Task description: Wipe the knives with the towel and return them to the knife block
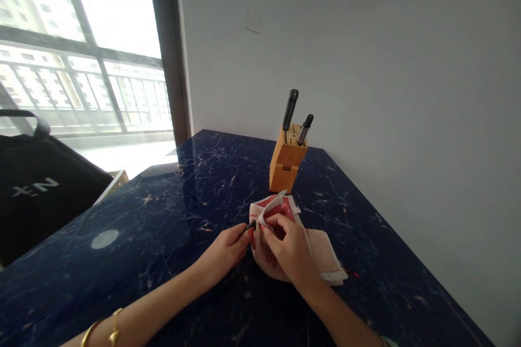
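Observation:
My left hand (232, 249) is closed round the black handle of a small knife (281, 193), whose tip points away from me toward the back of the table. A pink and white cloth (325, 252) is folded over the blade, hiding most of it. My right hand (287, 244) pinches the cloth against the blade near the handle. The rest of the cloth hangs below and spreads on the table to the right. Just beyond the knife tip stands a wooden knife block (283, 171) with a black-handled knife (290, 108) and another dark-handled tool (305, 129) in its slots.
The dark blue marble-patterned table (163, 211) narrows toward a pale wall (366, 65). A round whitish disc (105, 239) lies at its left. Left of the table are a black bag (44, 184) and a bright window (118, 11).

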`<state>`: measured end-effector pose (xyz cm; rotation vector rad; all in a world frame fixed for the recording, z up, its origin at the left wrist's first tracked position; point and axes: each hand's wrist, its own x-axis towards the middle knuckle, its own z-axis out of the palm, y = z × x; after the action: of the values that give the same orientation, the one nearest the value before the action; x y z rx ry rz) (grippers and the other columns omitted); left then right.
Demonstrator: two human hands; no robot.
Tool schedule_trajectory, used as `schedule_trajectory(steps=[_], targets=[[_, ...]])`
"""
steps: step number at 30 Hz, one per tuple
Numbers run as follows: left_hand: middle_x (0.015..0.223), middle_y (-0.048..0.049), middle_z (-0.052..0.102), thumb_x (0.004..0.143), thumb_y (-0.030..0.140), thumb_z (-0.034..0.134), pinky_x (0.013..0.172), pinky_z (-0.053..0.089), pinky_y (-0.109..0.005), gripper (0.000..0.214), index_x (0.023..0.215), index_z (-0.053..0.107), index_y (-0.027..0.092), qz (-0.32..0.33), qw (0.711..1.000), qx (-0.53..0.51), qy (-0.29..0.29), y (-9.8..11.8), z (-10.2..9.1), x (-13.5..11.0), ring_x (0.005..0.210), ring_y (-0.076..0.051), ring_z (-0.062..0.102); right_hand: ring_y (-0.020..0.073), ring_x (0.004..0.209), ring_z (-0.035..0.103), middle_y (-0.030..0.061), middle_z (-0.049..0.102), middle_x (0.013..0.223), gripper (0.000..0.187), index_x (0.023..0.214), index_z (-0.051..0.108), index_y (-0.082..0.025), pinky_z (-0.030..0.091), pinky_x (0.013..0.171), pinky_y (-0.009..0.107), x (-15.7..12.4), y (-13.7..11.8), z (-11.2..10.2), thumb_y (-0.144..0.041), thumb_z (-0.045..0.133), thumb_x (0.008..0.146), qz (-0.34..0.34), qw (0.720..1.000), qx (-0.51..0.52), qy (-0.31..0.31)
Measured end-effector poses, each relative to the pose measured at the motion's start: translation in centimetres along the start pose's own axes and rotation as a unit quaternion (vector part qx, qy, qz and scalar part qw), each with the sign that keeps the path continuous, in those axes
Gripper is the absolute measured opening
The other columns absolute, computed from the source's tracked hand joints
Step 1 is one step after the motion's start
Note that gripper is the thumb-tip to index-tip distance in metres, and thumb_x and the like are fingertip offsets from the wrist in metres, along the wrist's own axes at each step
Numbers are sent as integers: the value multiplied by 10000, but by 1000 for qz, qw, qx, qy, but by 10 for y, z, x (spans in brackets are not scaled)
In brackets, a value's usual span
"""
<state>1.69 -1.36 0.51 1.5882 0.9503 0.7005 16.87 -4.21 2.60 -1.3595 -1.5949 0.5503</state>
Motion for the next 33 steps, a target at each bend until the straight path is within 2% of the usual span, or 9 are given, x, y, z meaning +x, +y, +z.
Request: schedule_trajectory(steps=[3, 6, 9, 11, 13, 16, 21, 24, 33], targets=[[470, 86, 353, 811, 540, 387, 382, 228, -189, 397, 687, 453, 168, 4, 1000, 5, 15, 1, -1, 0, 396, -64, 293, 161, 647, 587, 11, 641, 700, 105, 742, 609, -205, 451, 616, 271, 0, 0, 0, -241, 512, 765, 16, 1000, -5, -4], [520, 67, 383, 833, 536, 344, 418, 258, -192, 415, 740, 500, 163, 31, 997, 29, 58, 4, -4, -1, 459, -81, 336, 165, 674, 592, 9, 646, 718, 101, 726, 594, -208, 455, 640, 276, 1, -2, -2, -243, 509, 769, 15, 1000, 11, 13], [576, 50, 409, 847, 520, 324, 470, 304, -201, 414, 762, 516, 163, 59, 991, 52, 106, 7, -9, -1, 534, -100, 374, 159, 651, 581, 5, 634, 710, 93, 732, 566, -210, 452, 622, 272, 2, -6, -6, -257, 502, 780, 13, 999, 16, 38], [591, 50, 422, 842, 505, 353, 491, 327, -203, 376, 779, 509, 168, 67, 989, 57, 117, 6, -10, 1, 551, -104, 391, 157, 643, 569, 6, 617, 699, 86, 731, 548, -206, 446, 618, 269, 3, -7, -9, -264, 507, 780, 12, 998, 9, 65], [577, 60, 426, 834, 492, 382, 475, 336, -202, 333, 822, 490, 177, 57, 991, 54, 112, 3, -9, 3, 522, -101, 405, 156, 668, 568, 10, 609, 720, 80, 743, 537, -201, 444, 641, 267, 3, -8, -10, -263, 507, 784, 5, 996, 11, 86], [546, 79, 431, 833, 471, 393, 420, 327, -199, 280, 845, 435, 195, 36, 994, 47, 95, -3, -5, 5, 437, -91, 404, 153, 687, 566, 12, 605, 743, 78, 763, 533, -197, 442, 655, 264, 3, -6, -10, -260, 498, 793, -9, 997, 19, 74], [669, 48, 509, 844, 328, 425, 549, 396, -210, 139, 812, 433, 193, 99, 992, 63, 44, -2, 2, 1, 577, -102, 489, 156, 706, 574, 20, 623, 768, 92, 761, 561, -194, 448, 640, 262, 1, -3, -2, -244, 492, 796, -11, 1000, 23, 6], [684, 39, 509, 850, 309, 411, 559, 395, -218, 126, 813, 431, 190, 91, 992, 68, 45, 0, 3, -2, 593, -109, 485, 154, 691, 579, 16, 631, 753, 97, 761, 585, -195, 450, 629, 261, 0, -3, 0, -228, 498, 788, 1, 1000, 14, -22], [744, 15, 530, 850, 280, 397, 617, 394, -241, 97, 818, 419, 191, 96, 991, 87, 42, -4, 4, -2, 663, -131, 484, 150, 683, 580, 17, 643, 751, 107, 771, 601, -191, 446, 642, 264, 1, -2, -1, -224, 500, 783, 8, 999, -12, -29]])
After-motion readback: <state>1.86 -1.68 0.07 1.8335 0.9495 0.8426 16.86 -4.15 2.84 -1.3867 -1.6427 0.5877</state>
